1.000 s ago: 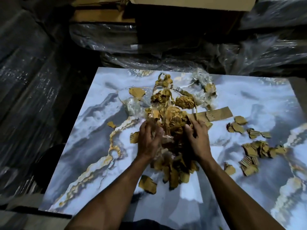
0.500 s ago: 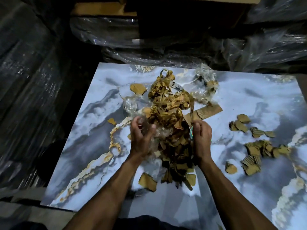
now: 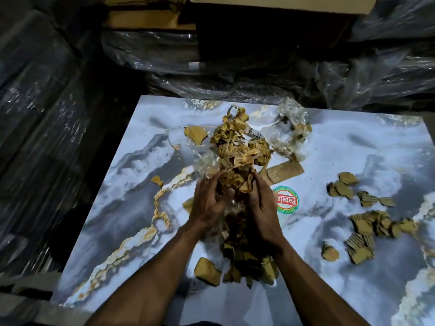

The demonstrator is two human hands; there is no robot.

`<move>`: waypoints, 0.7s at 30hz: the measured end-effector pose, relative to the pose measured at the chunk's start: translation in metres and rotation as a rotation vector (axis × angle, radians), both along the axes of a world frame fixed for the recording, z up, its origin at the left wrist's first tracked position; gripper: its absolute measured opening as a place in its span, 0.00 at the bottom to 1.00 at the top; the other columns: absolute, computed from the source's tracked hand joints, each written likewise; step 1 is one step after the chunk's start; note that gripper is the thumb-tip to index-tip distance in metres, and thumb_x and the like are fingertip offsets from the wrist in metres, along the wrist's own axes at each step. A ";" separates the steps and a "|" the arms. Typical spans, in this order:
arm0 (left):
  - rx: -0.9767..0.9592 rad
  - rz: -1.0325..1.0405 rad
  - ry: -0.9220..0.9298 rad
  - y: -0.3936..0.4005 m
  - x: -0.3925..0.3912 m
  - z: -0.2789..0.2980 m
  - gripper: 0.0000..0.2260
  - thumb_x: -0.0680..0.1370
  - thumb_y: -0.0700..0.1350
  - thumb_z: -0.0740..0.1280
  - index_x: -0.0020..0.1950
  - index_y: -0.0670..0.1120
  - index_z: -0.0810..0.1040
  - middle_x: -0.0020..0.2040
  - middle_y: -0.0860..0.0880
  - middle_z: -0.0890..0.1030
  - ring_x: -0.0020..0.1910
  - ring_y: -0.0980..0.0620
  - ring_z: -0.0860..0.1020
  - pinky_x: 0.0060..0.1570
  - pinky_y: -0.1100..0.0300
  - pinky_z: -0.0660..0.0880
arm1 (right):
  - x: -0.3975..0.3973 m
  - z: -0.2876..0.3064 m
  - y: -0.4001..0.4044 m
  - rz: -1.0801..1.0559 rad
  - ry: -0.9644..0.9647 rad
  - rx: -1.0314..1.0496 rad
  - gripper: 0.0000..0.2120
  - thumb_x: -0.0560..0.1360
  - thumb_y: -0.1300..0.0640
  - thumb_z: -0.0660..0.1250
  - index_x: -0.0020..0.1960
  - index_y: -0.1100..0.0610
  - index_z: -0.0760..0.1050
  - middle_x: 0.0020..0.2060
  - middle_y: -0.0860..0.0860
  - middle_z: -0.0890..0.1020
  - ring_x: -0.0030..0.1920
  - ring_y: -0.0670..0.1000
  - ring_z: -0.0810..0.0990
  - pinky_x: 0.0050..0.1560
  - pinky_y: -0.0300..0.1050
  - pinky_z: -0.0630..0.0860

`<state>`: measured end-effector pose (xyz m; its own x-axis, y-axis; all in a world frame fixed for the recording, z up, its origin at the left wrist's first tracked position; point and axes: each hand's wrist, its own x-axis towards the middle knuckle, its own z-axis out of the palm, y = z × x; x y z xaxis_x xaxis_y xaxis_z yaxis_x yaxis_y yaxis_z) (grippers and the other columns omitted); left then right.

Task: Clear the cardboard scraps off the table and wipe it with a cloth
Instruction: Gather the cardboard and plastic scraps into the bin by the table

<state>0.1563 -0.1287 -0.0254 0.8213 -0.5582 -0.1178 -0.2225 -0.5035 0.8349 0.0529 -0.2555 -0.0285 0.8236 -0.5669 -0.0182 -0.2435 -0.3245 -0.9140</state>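
Left hand and right hand cupped against opposite sides of a tangled pile of cardboard scraps, fingers curled inward and gripping the bundle between them, mixed with crumpled clear plastic film. Pile raised at the middle of the marbled surface, its lower part trailing down between the wrists toward the near edge. Loose scrap lying flat just below the left forearm, touching the surface. Small torn piece apart to the left, beside the gold vein in the pattern. Larger flat piece at the far left of the pile, near the top. Corrugated strip lying just right of the bundle, partly tucked under it. Round red-and-green sticker reading "Patels" upside down, just beside the right hand, stuck on the surface. Second cluster of corrugated scraps well apart on the right side, with a few flatter pieces beyond it toward the far edge. Another wad of clear plastic near the far edge, right of the pile. Dark plastic-wrapped bundles and cardboard boxes stacked behind the surface.
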 end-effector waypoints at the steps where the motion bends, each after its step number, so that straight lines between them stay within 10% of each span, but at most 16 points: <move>1: -0.060 0.031 0.020 -0.001 -0.005 -0.001 0.30 0.68 0.79 0.48 0.67 0.70 0.62 0.70 0.50 0.71 0.72 0.46 0.66 0.71 0.49 0.63 | -0.002 0.000 0.005 -0.008 -0.017 -0.001 0.34 0.77 0.29 0.47 0.75 0.46 0.62 0.74 0.46 0.67 0.73 0.48 0.64 0.72 0.61 0.61; 5: -0.342 0.180 0.239 -0.008 -0.016 0.003 0.33 0.69 0.78 0.52 0.66 0.60 0.69 0.68 0.50 0.74 0.68 0.51 0.72 0.69 0.48 0.68 | -0.002 0.007 0.021 -0.047 -0.035 0.177 0.29 0.73 0.25 0.49 0.69 0.35 0.63 0.72 0.37 0.66 0.74 0.42 0.63 0.75 0.57 0.60; 9: -0.547 0.302 0.451 -0.010 -0.011 0.015 0.44 0.67 0.77 0.59 0.67 0.44 0.74 0.65 0.44 0.78 0.66 0.47 0.76 0.68 0.46 0.71 | 0.011 0.015 0.033 -0.107 -0.222 0.525 0.32 0.72 0.28 0.59 0.70 0.44 0.69 0.72 0.46 0.71 0.74 0.46 0.67 0.75 0.56 0.62; 21: -0.658 0.467 0.634 0.010 -0.015 0.036 0.34 0.69 0.65 0.72 0.67 0.44 0.76 0.67 0.40 0.77 0.68 0.38 0.73 0.69 0.36 0.66 | 0.022 0.029 0.047 -0.127 -0.251 0.618 0.31 0.77 0.37 0.63 0.72 0.55 0.70 0.70 0.57 0.74 0.71 0.60 0.70 0.72 0.66 0.62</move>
<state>0.1416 -0.1186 0.0103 0.8665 -0.3094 -0.3916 0.4563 0.1732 0.8728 0.0749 -0.2086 0.0010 0.7727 -0.6065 -0.1873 -0.0018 0.2931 -0.9561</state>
